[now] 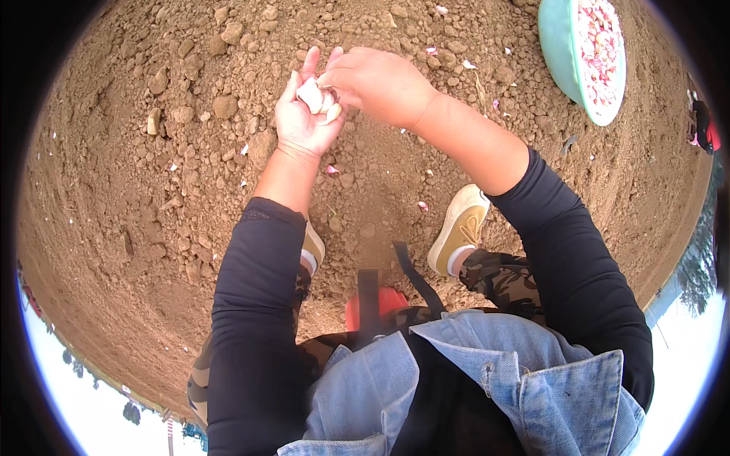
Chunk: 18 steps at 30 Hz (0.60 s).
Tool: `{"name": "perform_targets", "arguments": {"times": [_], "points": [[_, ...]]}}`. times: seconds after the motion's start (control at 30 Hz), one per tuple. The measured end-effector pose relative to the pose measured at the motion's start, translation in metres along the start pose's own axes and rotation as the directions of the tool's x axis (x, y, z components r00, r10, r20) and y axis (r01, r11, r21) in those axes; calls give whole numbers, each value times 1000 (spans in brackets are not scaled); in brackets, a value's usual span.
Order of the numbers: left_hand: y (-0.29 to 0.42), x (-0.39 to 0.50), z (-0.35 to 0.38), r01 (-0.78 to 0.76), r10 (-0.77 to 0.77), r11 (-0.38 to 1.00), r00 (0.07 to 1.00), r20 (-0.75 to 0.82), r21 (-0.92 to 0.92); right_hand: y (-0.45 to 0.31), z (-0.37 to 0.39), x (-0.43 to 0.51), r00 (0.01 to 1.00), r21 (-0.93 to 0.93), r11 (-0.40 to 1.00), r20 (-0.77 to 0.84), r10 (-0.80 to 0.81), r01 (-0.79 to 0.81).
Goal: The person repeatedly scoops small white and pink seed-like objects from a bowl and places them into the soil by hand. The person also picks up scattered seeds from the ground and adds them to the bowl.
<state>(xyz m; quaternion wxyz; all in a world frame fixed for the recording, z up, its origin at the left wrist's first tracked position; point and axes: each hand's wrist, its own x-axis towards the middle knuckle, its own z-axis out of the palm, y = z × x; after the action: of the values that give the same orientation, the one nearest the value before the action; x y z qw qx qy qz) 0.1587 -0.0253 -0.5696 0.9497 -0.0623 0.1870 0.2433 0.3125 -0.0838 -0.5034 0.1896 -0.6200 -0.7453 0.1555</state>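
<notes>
Several whitish garlic cloves [317, 98] rest in the upturned palm of my left hand [308, 122], its fingers partly curled around them. From the right, my right hand [379, 82] reaches over, its fingertips touching the garlic and hiding the far side of the palm. Whether the right fingers pinch one clove cannot be made out. Both hands are above loose brown soil [188, 165]. At the upper right stands a mint-green basin [562, 54] holding many pinkish garlic cloves [600, 51].
Loose pink cloves [422, 206] and pale skins [469, 65] lie scattered among soil clods. My tan shoes [459, 228] are planted below my hands. Something red [388, 302] shows between my legs, near dark straps [369, 302]. A person in red [712, 134] is at the far right edge.
</notes>
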Motion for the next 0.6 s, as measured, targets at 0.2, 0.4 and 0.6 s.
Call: {"name": "perform_targets", "arguments": {"times": [0.2,0.4,0.6], "points": [[69,-49,46,259,-275,933,961,30,251,-32,-8,-10,848,665,646,-38,529,-374],[113,-133,62,301,-288,872,953,-93,386,-41,69,-38,680,283,631,458,572,-722],[100,-169,-4,180,-147,974,964,-222,135,-29,124,-27,775,55,836,412,479,-546]]}}
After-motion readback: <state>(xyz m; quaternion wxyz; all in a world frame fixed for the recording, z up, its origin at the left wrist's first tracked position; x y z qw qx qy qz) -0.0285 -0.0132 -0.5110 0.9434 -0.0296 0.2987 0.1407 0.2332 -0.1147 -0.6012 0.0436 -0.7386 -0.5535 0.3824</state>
